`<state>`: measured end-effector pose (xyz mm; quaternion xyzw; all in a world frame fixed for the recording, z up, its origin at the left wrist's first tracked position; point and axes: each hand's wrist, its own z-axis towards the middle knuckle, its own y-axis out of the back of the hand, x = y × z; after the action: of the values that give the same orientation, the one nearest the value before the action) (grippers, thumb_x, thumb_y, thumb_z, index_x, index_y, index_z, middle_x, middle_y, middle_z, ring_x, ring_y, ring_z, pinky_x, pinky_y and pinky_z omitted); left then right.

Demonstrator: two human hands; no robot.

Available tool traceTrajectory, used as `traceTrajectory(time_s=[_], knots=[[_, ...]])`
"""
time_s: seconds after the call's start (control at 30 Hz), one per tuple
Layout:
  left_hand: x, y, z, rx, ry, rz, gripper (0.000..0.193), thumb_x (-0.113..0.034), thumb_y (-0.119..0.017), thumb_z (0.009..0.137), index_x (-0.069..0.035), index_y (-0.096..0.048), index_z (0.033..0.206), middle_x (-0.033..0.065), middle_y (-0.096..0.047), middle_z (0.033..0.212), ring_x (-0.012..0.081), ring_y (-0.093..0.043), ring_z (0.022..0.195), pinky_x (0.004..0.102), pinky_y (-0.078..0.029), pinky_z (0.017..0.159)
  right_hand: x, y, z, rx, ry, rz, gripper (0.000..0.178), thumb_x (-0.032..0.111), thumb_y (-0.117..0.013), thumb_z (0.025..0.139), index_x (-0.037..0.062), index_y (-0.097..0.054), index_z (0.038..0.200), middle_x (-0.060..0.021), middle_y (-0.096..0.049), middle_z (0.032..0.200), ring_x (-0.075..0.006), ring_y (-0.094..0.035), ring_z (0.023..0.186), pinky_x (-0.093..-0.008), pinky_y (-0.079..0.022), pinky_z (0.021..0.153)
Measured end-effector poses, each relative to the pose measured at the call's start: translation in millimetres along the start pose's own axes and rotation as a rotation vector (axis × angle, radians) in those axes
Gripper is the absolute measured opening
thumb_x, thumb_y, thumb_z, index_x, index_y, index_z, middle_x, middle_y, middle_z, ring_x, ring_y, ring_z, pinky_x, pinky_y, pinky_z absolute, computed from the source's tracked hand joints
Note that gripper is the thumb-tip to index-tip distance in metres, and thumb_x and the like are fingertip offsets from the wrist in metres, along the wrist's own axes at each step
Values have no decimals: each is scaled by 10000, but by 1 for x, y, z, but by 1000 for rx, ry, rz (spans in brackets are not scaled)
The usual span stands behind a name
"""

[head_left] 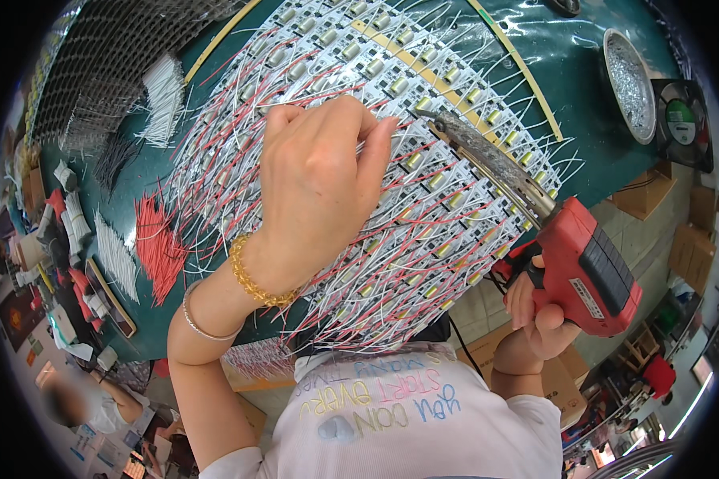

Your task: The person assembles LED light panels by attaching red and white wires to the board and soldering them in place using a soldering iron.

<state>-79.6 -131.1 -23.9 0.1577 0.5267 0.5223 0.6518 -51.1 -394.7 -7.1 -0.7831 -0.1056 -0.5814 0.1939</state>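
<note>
A wide panel of small white circuit boards [374,69] lies before me, each with yellowish cylindrical parts and many with red and white wires. Over its middle is my left hand [321,172], fingers curled and thumb drawn in; whatever they pinch is hidden beneath. In my right hand [545,318] is a red soldering gun [587,271], held by its handle at the panel's right edge. Its long, darkened metal barrel [487,156] points up and left across the boards. The tip is close to the left thumb, just above a board; I cannot tell whether it touches.
Bundles of red wires [158,247], white wires [164,100] and black wires [117,160] lie left on the green table [583,172]. A metal bowl [643,137] of silvery bits stands far right beside a black fan [683,120]. Another person [112,411] sits at lower left.
</note>
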Motion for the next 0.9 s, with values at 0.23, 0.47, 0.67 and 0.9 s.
traceTrajectory(time_s=[0.23, 0.47, 0.67, 0.9], knots=[[1, 2, 0, 13, 15, -18, 169, -94, -668, 792, -66, -525, 708, 37, -551, 596, 218, -499, 532, 342, -335, 643, 0, -4, 5, 36, 50, -90, 726, 470, -662, 791, -38, -397, 1238, -13, -460, 578, -126, -436, 432, -269, -344, 431], [1, 1, 1, 28, 25, -30, 165, -95, -670, 791, -69, -526, 713, 31, -557, 603, 210, -505, 533, 339, -330, 634, 4, -12, 10, -6, 122, -154, 755, 519, -624, 802, -111, -413, 1161, 9, -437, 496, -90, -410, 379, -235, -363, 400], [1, 5, 1, 30, 81, -68, 153, -98, -687, 773, -78, -551, 705, 26, -559, 635, 205, -513, 566, 331, -340, 652, 5, -14, 7, -105, 131, -146, 802, 563, -602, 796, -132, -404, 1144, 16, -425, 465, -83, -403, 362, -228, -363, 392], [-12, 6, -1, 60, -8, -62, 131, -94, -711, 735, -84, -583, 712, 21, -525, 705, 199, -499, 656, 338, -334, 692, 8, -7, -1, -87, 216, -149, 814, 600, -575, 799, -118, -398, 1139, 18, -431, 468, -85, -411, 365, -233, -364, 397]])
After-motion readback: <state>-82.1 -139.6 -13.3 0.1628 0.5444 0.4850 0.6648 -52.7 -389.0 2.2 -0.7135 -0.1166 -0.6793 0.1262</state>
